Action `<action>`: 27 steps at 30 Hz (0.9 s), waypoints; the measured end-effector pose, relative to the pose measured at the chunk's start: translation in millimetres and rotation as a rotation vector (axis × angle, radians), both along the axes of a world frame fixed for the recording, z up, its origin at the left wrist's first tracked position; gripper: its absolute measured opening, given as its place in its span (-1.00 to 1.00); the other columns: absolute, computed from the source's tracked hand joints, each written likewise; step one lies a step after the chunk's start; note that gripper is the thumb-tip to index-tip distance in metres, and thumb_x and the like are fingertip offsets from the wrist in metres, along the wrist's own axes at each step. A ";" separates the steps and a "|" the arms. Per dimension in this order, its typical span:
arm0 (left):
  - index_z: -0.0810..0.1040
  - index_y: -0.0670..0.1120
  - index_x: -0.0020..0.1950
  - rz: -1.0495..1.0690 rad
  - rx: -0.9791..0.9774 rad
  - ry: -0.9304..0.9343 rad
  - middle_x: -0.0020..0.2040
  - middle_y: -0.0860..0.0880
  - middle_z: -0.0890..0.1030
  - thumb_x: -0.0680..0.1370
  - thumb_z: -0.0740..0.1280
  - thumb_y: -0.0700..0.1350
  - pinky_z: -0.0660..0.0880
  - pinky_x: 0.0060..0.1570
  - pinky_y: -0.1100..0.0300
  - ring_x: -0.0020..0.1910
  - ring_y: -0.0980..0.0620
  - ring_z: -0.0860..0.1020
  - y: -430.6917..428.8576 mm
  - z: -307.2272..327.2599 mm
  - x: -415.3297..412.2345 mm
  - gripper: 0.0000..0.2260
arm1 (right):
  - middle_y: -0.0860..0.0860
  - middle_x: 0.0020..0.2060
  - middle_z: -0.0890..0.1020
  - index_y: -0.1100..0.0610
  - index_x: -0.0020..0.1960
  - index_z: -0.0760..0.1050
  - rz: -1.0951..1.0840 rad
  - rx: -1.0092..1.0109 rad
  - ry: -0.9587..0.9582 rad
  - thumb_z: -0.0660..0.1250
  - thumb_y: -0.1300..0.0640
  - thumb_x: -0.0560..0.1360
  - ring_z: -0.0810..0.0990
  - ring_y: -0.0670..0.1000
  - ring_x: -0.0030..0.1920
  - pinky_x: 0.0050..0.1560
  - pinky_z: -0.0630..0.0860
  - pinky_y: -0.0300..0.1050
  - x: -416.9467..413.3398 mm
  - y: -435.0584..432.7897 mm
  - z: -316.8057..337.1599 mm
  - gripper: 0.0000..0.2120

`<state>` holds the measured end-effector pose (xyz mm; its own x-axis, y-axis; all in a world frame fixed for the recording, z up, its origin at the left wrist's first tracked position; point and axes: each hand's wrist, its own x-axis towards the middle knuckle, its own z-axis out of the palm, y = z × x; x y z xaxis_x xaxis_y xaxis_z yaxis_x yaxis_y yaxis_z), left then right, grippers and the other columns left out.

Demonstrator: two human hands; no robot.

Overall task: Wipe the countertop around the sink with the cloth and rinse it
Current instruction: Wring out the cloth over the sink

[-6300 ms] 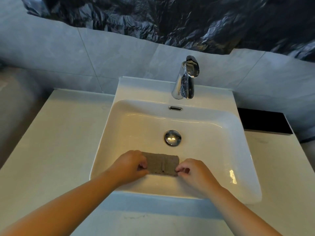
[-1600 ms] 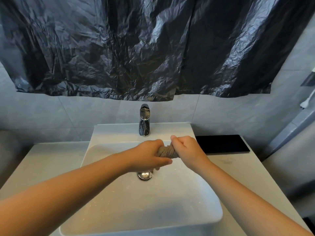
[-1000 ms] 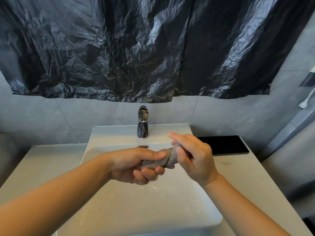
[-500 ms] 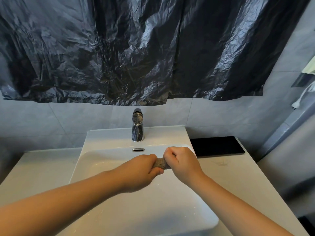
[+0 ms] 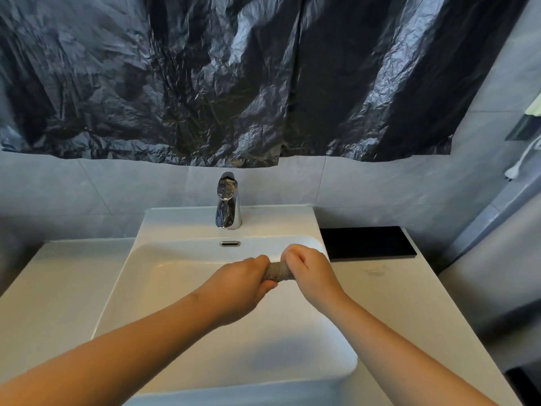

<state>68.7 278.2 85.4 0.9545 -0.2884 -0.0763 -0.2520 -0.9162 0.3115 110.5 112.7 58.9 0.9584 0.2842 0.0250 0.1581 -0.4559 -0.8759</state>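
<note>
A grey-brown cloth [image 5: 277, 273] is twisted into a tight roll above the white sink [image 5: 164, 259]. My left hand [image 5: 240, 285] is closed around its left end and my right hand [image 5: 310, 269] around its right end, so only a short middle stretch of cloth shows. Both hands hover over the right half of the basin. The pale countertop [image 5: 58, 288] lies on both sides of the sink. No water runs from the chrome tap [image 5: 228, 206]. The drain is hidden behind my left hand.
A black rectangular mat or tray [image 5: 369, 243] lies on the counter right of the sink, against the grey tiled wall. Crumpled black plastic sheeting [image 5: 263, 77] hangs over the wall above the tap. A faint smudge [image 5: 374, 269] marks the right counter.
Six seconds ago the cloth lay flat in the basin under both hands. It has since been lifted and twisted into a roll; over the last second my hands rotated against each other, tightening it.
</note>
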 end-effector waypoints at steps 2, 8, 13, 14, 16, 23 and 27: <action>0.38 -0.02 0.01 0.077 -0.157 0.079 -0.19 0.00 0.53 0.57 0.22 0.12 0.38 -0.32 0.13 -0.26 0.01 0.50 0.2 1.0 -4.0 -0.78 | 0.02 -0.31 0.53 0.10 -0.28 0.45 -0.002 0.048 0.016 0.15 0.04 0.51 0.46 0.00 -0.29 -0.25 0.43 -0.09 -9.0 -10.5 4.7 -0.76; 0.43 0.02 0.03 0.192 -0.667 0.295 -0.22 -0.08 0.61 0.54 0.31 0.07 0.50 -0.41 0.23 -0.38 0.07 0.53 -8.1 0.8 -28.8 -0.83 | 0.11 -0.03 0.62 0.15 0.04 0.48 -0.242 0.280 0.393 0.39 -0.05 0.47 0.68 0.03 -0.11 -0.13 0.66 -0.02 -49.1 -33.6 11.1 -0.70; 0.49 -0.15 -0.03 0.264 -0.904 0.443 -0.31 -0.11 0.62 0.59 0.23 -0.01 0.52 -0.37 0.16 -0.41 0.04 0.53 -20.8 1.9 -40.2 -0.80 | 0.24 0.01 0.66 0.29 0.15 0.52 -0.359 0.483 0.497 0.38 0.22 0.50 0.69 0.11 -0.07 -0.10 0.63 -0.12 -75.6 -54.3 14.8 -0.74; 0.50 -0.19 -0.02 0.298 -0.960 0.520 -0.31 -0.12 0.63 0.60 0.21 -0.02 0.54 -0.34 0.14 -0.40 0.02 0.54 -22.8 3.4 -40.4 -0.76 | 0.24 0.02 0.66 0.29 0.18 0.51 -0.368 0.549 0.470 0.35 0.29 0.50 0.68 0.11 -0.04 -0.10 0.62 -0.13 -79.2 -59.0 15.6 -0.74; 0.54 -0.24 -0.01 0.337 -1.003 0.659 -0.26 -0.16 0.65 0.61 0.18 -0.05 0.59 -0.24 0.10 -0.34 -0.02 0.59 -27.5 7.3 -40.3 -0.72 | 0.20 0.03 0.66 0.26 0.19 0.50 -0.382 0.619 0.390 0.30 0.36 0.50 0.68 0.09 -0.02 -0.11 0.61 -0.14 -87.3 -66.4 20.1 -0.74; 0.56 0.03 -0.13 0.078 -0.682 0.329 -0.23 0.04 0.60 0.35 0.36 0.33 0.49 -0.26 0.20 -0.27 0.10 0.55 -60.4 0.8 -44.4 -0.62 | 0.16 0.03 0.66 0.22 0.15 0.53 -0.461 0.713 0.293 0.27 0.36 0.52 0.66 0.05 0.01 -0.06 0.62 -0.13 -90.2 -96.2 22.9 -0.78; 0.58 0.04 -0.11 0.074 -0.678 0.169 -0.25 0.04 0.59 0.43 0.41 0.15 0.51 -0.27 0.11 -0.30 0.09 0.55 -91.4 -9.4 -32.6 -0.79 | 0.13 0.00 0.68 0.20 0.14 0.54 -0.437 0.693 0.276 0.27 0.35 0.52 0.66 0.01 -0.01 -0.10 0.58 -0.14 -74.3 -131.7 17.9 -0.78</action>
<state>36.2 186.8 76.0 0.9644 -0.2593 -0.0517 -0.0940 -0.5191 0.8495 36.2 -19.0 76.8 0.9756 -0.1048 -0.1931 -0.1659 0.2248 -0.9602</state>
